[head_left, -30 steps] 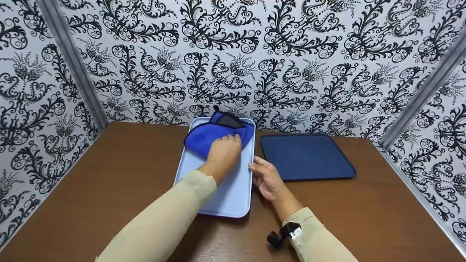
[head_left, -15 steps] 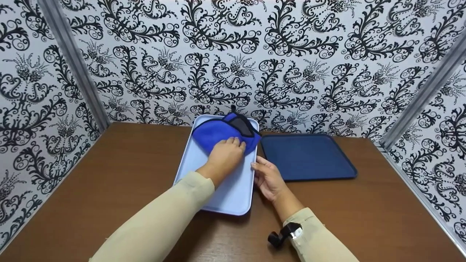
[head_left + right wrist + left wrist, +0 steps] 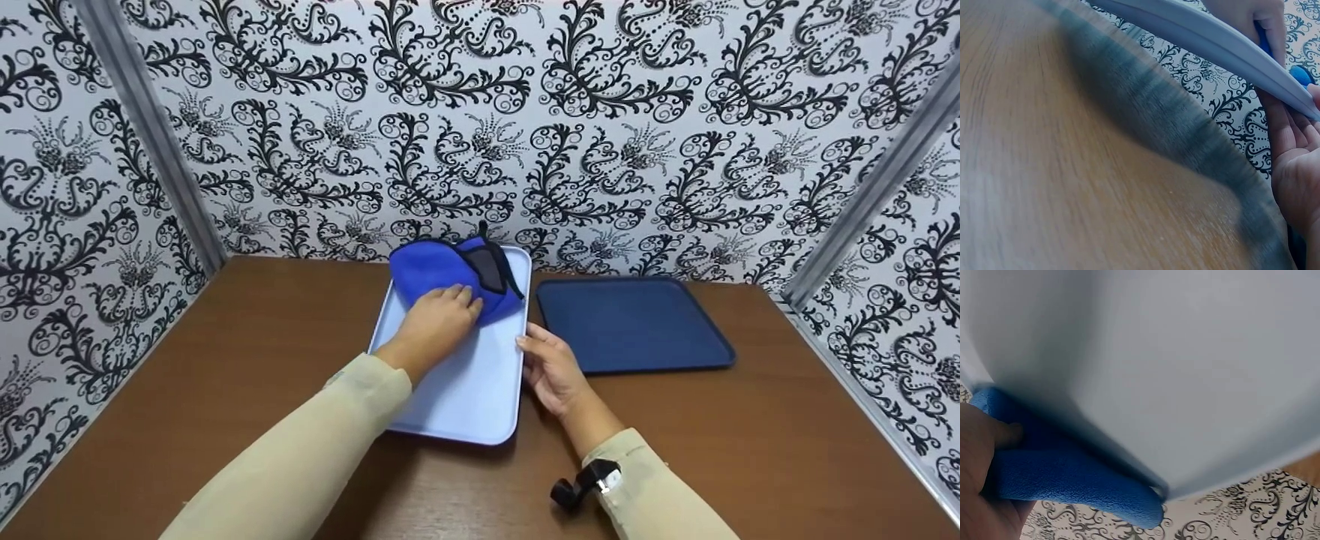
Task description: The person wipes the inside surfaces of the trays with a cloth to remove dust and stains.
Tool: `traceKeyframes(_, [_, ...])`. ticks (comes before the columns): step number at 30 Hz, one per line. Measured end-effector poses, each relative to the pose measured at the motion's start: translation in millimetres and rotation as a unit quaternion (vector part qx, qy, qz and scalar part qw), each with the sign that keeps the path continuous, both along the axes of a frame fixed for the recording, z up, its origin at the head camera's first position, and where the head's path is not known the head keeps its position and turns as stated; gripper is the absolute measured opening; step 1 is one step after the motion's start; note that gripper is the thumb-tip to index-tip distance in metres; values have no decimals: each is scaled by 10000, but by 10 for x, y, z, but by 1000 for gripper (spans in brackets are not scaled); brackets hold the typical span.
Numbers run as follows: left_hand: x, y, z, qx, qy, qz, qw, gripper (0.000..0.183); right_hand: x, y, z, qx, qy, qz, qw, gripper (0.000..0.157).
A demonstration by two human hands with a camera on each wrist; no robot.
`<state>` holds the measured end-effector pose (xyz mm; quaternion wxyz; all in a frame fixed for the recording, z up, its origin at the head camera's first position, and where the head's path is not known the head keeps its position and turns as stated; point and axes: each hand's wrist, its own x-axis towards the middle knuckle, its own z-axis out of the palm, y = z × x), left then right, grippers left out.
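Note:
A pale blue rectangular tray (image 3: 480, 397) is held over the middle of the table, its underside and rim (image 3: 1202, 36) visible above the tabletop in the right wrist view. My right hand (image 3: 555, 371) grips its right edge, thumb on the rim and fingers below. Against the far part of the tray's inner face, my left hand (image 3: 439, 319) holds a bright blue cloth (image 3: 424, 270) with black edging and a dark grey patch. From the left wrist, the thumb and fingers pinch the folded cloth (image 3: 1072, 478); part of it is hidden under the palm.
To the right, a navy tray (image 3: 634, 322) lies flat on the brown wooden table (image 3: 262, 360). A patterned wall (image 3: 480, 112) stands behind the table, with side panels on both sides. A black strap-on camera (image 3: 589, 480) sits on the right sleeve.
My left hand slid the cloth right across the far part of the pale tray, then back left; the cloth's patch turned. My right hand kept its grip while the tray shifted slightly.

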<state>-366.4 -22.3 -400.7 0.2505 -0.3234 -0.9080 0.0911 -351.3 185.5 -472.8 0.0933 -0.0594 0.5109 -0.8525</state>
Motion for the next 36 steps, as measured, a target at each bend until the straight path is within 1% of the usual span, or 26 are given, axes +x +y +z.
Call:
traceKeyframes(4, [-17,-88,-12,43,18,-56,10000,34,-5,5,-8,20,-4,-68,10000,46])
traceKeyframes(9, [-23,-166,-10,82,-157,-7,9998,35,-1,-7,-10,9,-18,-104,9999,47])
traceKeyframes(14, [-42,-230,-11,5,-285,127,9995,35,-5,-11,-10,-2,-5,-162,9999,46])
traceKeyframes(24, [-87,-347,-65,48,-253,338,9991,34,-11,-3,-21,-8,-57,-292,9996,41])
traceKeyframes(29, [-77,-379,-88,79,-346,580,9977,34,-5,-6,-19,-11,-73,-450,9990,39])
traceKeyframes(32, [-68,-368,-123,168,-184,709,9972,34,-5,-11,-9,-31,-64,-520,9986,41])
traceKeyframes(36, [-37,-316,-175,349,212,851,9955,32,-17,-16,-3,-74,-112,-611,9980,42])
